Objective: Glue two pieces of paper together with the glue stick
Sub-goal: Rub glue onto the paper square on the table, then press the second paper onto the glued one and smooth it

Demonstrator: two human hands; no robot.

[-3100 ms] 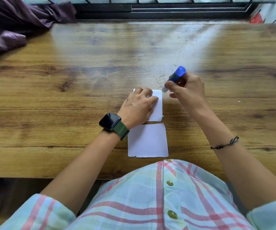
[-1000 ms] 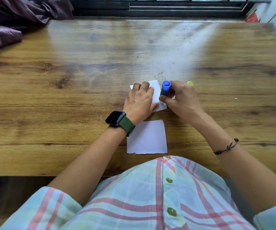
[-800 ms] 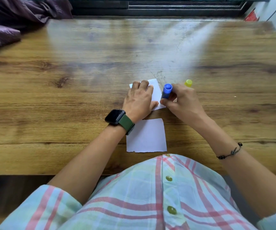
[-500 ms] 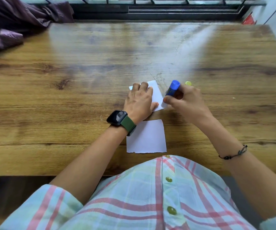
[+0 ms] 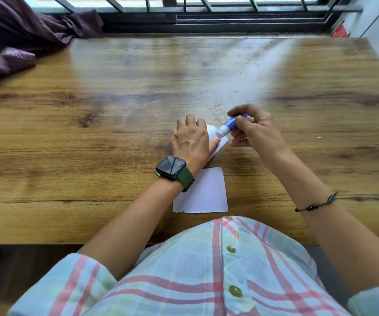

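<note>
Two white paper pieces lie on the wooden table (image 5: 115, 124). My left hand (image 5: 190, 140) presses flat on the far paper (image 5: 218, 142), covering most of it. The near paper (image 5: 204, 192) lies loose by the table's front edge, partly under my left wrist. My right hand (image 5: 254, 131) grips the blue glue stick (image 5: 229, 125), uncapped and tilted, its white tip pointing down-left just above the far paper's right part. Whether the tip touches the paper is unclear. The yellow cap is hidden.
A dark purple cloth (image 5: 17, 37) is heaped at the table's far left corner. A barred window frame (image 5: 229, 12) runs along the far edge. A red object (image 5: 340, 31) sits at the far right. My checked shirt fills the bottom.
My right hand has tilted the glue stick from near upright to slanting, its white tip now pointing at the far paper. The yellow cap has gone out of sight behind that hand. My left hand stays put.
</note>
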